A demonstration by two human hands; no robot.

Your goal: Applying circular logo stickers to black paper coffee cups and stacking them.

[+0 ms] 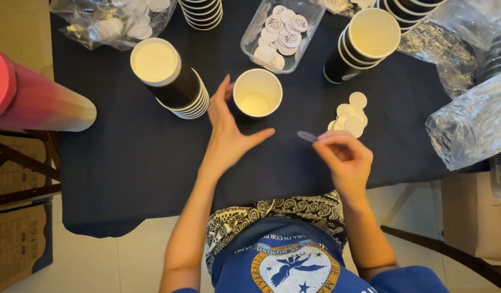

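Head camera, looking straight down, close over table [125, 163].

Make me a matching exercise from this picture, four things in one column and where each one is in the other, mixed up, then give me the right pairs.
Things
1. left hand
2. right hand
3. clear plastic tub
4. pile of plain round stickers

Places
A. at the far edge of the dark table, filled with printed round stickers
B. pinching a small round sticker by its edge
C. open, next to the single paper cup
D. lying loose on the cloth near the right-hand stack of cups

Pairs: 1-C, 2-B, 3-A, 4-D
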